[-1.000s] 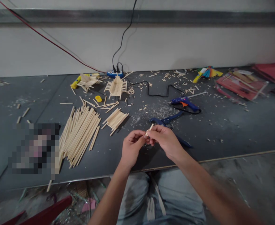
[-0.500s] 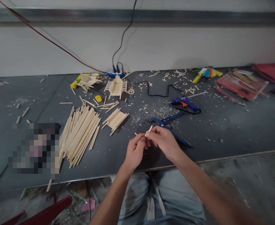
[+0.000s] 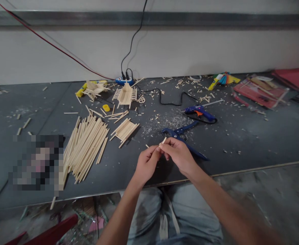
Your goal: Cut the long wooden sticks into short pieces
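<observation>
Stick pile: Long pale sticks lie heaped at lower left of the frame; one stick juts past the front edge of the desk, where a careless brush could send it to the floor.

Stick panel: A small built piece rests left of centre, near the pile; a stray knock might loosen its joints.

Left hand: At lower centre, thumb and fingers pinch the lower end of a short stick. A stick end shows beyond the knuckles; whether it is gripped cannot be told.

Short stick: Held between both hands, tilted toward upper right; so slight a piece could slip if either pinch slackens.

Right hand: Thumb and fingers pinch the same stick, tips crowded against the left's; uneven pressure could twist or snap it.

Blue cutter: Lies just beyond the right hand, which could bump it on moving forward.

Glue gun: Right of centre, nozzle pointing left; if hot, it could burn a reaching hand.
</observation>
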`<state>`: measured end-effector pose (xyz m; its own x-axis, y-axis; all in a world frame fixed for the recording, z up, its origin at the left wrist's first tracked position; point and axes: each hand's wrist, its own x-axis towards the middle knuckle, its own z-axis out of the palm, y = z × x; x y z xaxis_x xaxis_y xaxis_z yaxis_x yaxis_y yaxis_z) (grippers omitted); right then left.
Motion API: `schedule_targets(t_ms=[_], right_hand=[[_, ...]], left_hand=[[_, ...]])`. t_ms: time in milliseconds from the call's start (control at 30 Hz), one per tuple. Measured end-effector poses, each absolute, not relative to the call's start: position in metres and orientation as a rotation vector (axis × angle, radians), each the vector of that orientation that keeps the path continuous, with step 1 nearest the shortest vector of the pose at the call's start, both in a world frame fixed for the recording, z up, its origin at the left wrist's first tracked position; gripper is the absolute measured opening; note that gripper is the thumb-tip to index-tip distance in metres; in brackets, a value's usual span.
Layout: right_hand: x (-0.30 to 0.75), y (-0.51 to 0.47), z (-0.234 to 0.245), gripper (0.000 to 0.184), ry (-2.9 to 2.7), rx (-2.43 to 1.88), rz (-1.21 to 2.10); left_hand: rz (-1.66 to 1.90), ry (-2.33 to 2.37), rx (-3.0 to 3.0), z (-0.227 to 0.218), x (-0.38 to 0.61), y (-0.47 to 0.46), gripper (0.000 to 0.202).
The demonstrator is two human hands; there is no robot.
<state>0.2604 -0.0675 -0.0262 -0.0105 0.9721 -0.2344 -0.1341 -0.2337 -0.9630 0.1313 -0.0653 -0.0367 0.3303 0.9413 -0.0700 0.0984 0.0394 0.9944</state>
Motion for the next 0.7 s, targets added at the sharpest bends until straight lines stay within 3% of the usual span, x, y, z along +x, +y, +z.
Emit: schedule_targets(t_ms=[333,500,633,700], right_hand=[[0.269,-0.074,-0.021,0.019,-0.954,-1.229,1.507],[0.312,-0.060,-0.008,0.027,-1.161,-1.388,1.113],[0.361,-0.042,-0.009,0.044,-1.622,-1.629,0.796],[0.384,-0.034,-0.014,0.067,-1.943,-1.690,0.736]], left_hand=[[0.897,1.095,1.326,-0.043,0.132,-0.064,0.029],[0.907,1.101,1.263,-0.044,0.132,-0.065,0.029],[0.902,1.126,1.282,-0.043,0.132,-0.066,0.030],[0.901,1.140,1.302,-0.042,0.132,-0.066,0.030]])
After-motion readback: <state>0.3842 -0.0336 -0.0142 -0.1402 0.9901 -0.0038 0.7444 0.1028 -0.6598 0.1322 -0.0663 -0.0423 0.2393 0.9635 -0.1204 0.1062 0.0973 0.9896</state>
